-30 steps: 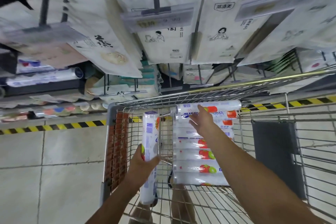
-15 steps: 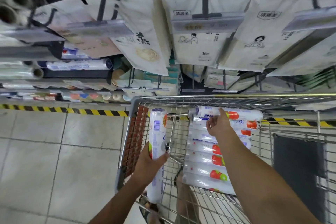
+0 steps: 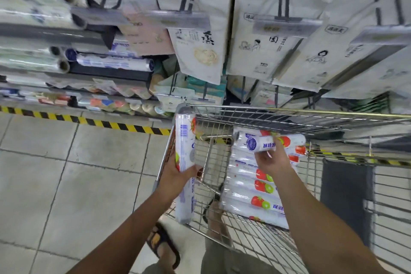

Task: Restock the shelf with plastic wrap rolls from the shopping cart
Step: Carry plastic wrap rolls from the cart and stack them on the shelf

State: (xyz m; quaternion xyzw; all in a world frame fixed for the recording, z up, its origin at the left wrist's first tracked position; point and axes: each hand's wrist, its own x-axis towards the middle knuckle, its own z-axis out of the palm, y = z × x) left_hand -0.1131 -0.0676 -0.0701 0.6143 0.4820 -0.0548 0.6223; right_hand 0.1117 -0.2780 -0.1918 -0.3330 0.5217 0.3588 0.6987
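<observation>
A wire shopping cart (image 3: 289, 118) stands in front of me with several white plastic wrap rolls (image 3: 251, 191) stacked inside, each printed with a tomato and lime. My left hand (image 3: 175, 173) grips one roll (image 3: 185, 162) upright over the cart's left rim. My right hand (image 3: 270, 159) grips another roll (image 3: 266, 142) lying crosswise, raised a little above the stack. The shelf (image 3: 89, 73) at the left holds more wrap rolls (image 3: 113, 63) lying on their sides.
Paper-bag packs (image 3: 255, 46) hang on pegs above the cart. Yellow-black hazard tape (image 3: 89, 121) marks the shelf's foot on the tiled floor (image 3: 66, 173). A dark flap (image 3: 347, 202) covers the cart's right side. My sandalled foot (image 3: 163, 244) shows below.
My right hand has closed round the top roll and lifted it off the stack. The view has swung left toward the shelf. My left hand keeps holding its upright roll.
</observation>
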